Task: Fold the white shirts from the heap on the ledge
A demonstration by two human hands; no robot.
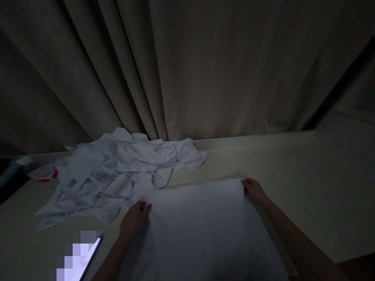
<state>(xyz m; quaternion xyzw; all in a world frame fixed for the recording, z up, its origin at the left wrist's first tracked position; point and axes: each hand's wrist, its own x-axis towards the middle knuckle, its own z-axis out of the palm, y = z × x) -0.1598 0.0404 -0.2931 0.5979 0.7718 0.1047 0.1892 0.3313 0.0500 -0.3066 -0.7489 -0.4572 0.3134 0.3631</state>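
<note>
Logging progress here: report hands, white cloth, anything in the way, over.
Left hand, right hand pinching white cloth near its far corners. Cloth spread, mostly smooth. Crumpled white fabric pile close by left hand.

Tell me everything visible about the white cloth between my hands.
The white cloth looks like plain, mostly smooth fabric with a straightish far edge and looser folds along both sides. Your left hand pinches its left side near the far corner; your right hand grips the far right corner. It spreads over the pale surface, nearer you than the crumpled pile; whether they touch is unclear. Its near end runs out of the picture.
</note>
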